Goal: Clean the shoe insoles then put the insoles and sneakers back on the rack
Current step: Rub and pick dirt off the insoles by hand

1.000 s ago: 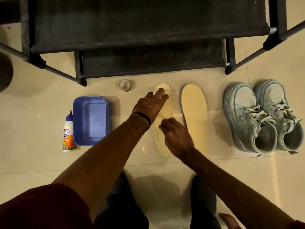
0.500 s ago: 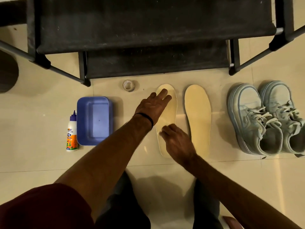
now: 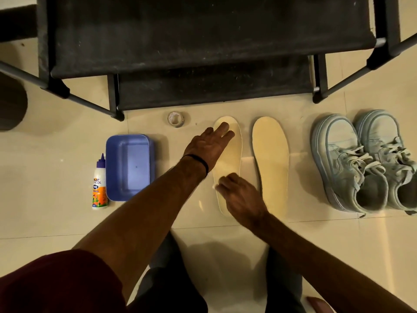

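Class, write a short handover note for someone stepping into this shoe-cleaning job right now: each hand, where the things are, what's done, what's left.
Left hand: flat, fingers straight, pressing the toe end of the left insole.
Right hand: fingers curled over that insole's heel half, blurred; whether it holds anything cannot be told.
Right insole lies untouched beside it on the floor.
Sneakers stand at the right, off the rack.
Blue tub, glue bottle and tape roll sit to the left.
Done: nothing racked.
Left: finish both insoles, then rack insoles and sneakers.
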